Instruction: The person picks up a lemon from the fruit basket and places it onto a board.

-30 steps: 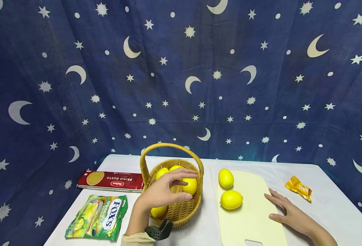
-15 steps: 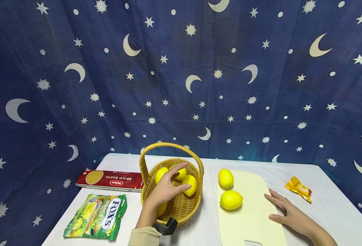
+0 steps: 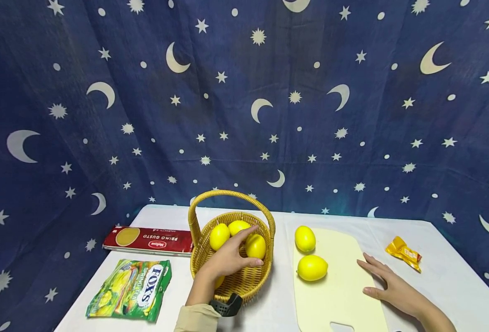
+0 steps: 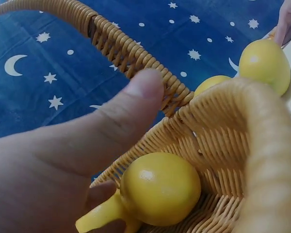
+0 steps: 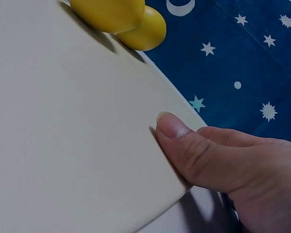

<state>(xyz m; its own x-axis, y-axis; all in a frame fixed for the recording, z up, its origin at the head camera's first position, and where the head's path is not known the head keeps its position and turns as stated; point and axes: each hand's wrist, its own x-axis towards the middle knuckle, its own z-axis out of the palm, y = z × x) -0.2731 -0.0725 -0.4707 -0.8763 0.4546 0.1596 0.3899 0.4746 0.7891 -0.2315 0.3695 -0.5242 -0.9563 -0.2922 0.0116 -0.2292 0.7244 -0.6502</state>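
A wicker basket (image 3: 242, 282) with an arched handle holds several lemons. My left hand (image 3: 227, 259) reaches over its near left rim, thumb and fingers apart. Between them sits a lemon (image 3: 255, 246) inside the basket; in the left wrist view the thumb stands clear above the lemon (image 4: 161, 188). Two more lemons, one (image 3: 305, 239) behind the other (image 3: 313, 268), lie on the cream cutting board (image 3: 336, 299). My right hand (image 3: 394, 288) rests at the board's right edge with its fingers extended, the thumb over the top surface in the right wrist view.
Left of the basket lie a red pasta packet (image 3: 149, 240) and a green Fox's candy bag (image 3: 130, 289). An orange wrapped snack (image 3: 404, 254) is right of the board. Behind the white table (image 3: 282, 226) hangs a blue star-patterned cloth (image 3: 244, 115).
My left hand first drew back left from the front right lemon, then returned slightly toward it. That lemon stays in the basket. My right hand has kept its place.
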